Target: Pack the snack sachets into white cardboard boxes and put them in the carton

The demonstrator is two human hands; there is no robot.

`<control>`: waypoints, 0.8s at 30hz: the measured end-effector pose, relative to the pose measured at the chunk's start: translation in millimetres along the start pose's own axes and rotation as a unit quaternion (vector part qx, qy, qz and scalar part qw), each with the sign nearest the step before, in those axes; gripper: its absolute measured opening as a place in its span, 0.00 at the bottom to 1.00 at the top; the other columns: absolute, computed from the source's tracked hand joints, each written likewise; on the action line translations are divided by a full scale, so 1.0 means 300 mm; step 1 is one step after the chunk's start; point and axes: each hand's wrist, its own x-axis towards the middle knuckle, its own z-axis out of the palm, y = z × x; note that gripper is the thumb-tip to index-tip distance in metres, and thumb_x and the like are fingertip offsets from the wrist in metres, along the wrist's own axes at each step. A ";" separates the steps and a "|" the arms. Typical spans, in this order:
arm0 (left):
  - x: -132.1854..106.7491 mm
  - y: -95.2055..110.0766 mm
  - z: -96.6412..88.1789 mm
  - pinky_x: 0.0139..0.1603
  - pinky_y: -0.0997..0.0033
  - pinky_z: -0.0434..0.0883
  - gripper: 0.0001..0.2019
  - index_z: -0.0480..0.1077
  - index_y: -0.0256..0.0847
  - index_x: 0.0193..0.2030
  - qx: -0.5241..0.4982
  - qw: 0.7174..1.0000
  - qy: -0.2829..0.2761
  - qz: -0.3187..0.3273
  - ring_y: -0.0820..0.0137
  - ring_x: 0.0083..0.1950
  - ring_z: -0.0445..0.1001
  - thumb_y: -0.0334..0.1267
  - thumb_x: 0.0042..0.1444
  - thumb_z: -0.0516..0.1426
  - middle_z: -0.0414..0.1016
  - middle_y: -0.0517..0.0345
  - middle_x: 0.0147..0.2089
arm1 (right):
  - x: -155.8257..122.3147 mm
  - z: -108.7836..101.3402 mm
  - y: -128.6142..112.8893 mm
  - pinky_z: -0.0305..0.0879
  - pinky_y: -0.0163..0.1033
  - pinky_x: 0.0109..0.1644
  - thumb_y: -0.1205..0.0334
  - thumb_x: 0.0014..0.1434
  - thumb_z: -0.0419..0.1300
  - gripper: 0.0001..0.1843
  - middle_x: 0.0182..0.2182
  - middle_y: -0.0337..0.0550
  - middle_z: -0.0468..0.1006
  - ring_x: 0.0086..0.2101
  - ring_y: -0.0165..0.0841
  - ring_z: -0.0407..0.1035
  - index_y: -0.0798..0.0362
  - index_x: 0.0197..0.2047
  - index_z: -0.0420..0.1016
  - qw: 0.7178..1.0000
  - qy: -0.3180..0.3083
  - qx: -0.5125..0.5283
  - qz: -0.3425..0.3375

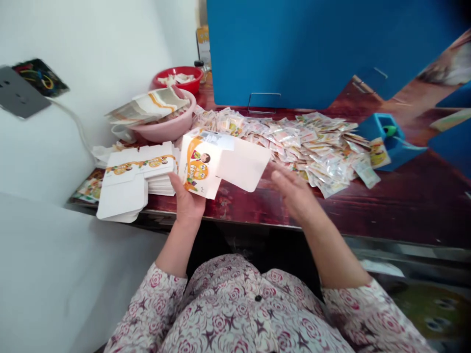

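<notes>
My left hand (189, 201) grips a printed carton (201, 169) by its lower left side, thumb along the near edge. Orange artwork with cartoon figures covers its front, and a large white flap stretches out to the right. Beyond that flap, my right hand (292, 191) hovers over the table with fingers stretched out and nothing in them; it appears apart from the carton. To the left of my left hand lies a stack of flattened cartons (125, 193), white with orange printing. Behind the carton spreads a heap of small printed sachets (294, 139).
A pink basin (165, 128) holds folded packaging, with a red basin (198, 74) behind it. A blue panel (294, 54) with wire handles stands at the back. At the right sits a blue box (386, 142). The dark red table (368, 211) ends just before my body.
</notes>
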 end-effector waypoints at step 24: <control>0.074 0.189 -0.110 0.42 0.65 0.70 0.12 0.78 0.44 0.40 0.561 0.796 -0.195 0.122 0.66 0.37 0.73 0.48 0.61 0.58 0.76 0.58 0.34 | 0.079 0.219 -0.073 0.73 0.47 0.58 0.50 0.58 0.65 0.27 0.55 0.44 0.80 0.53 0.38 0.75 0.43 0.60 0.75 0.989 -0.046 -0.084 -0.111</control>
